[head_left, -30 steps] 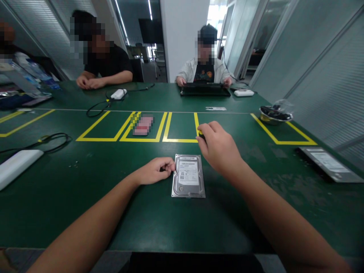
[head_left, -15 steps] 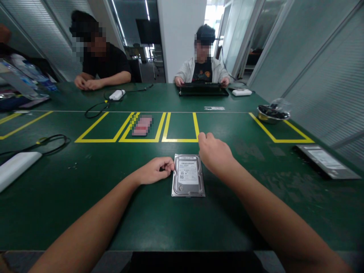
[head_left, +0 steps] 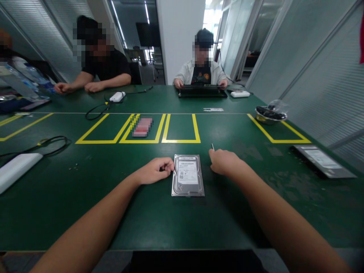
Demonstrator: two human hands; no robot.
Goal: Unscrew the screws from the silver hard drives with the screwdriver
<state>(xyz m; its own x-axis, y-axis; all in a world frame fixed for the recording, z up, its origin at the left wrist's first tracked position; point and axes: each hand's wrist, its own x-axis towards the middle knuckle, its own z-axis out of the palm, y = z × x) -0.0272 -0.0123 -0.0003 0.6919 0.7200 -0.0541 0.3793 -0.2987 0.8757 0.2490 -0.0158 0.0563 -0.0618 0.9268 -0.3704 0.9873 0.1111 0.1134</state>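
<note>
A silver hard drive [head_left: 187, 174] with a white label lies flat on the green table in front of me. My left hand [head_left: 156, 170] rests at its left edge, the fingers curled and the fingertips against the drive's side. Off to the drive's right, my right hand [head_left: 224, 161] is closed, apart from the drive. From its fingers a thin metal shaft [head_left: 212, 146] sticks up; the rest of it is hidden in the hand.
Another hard drive [head_left: 322, 161] lies at the right, below a metal bowl [head_left: 270, 115] of dark items. Yellow tape rectangles [head_left: 182, 141] mark the table; a pink blurred object [head_left: 142, 127] sits within one. White power strips and cables lie left. Two people sit across, one holding a dark panel [head_left: 203, 91].
My right hand has moved right and down from above the drive's upper right corner, and a thin metal shaft now shows in it. My left hand and the drive stay put.
</note>
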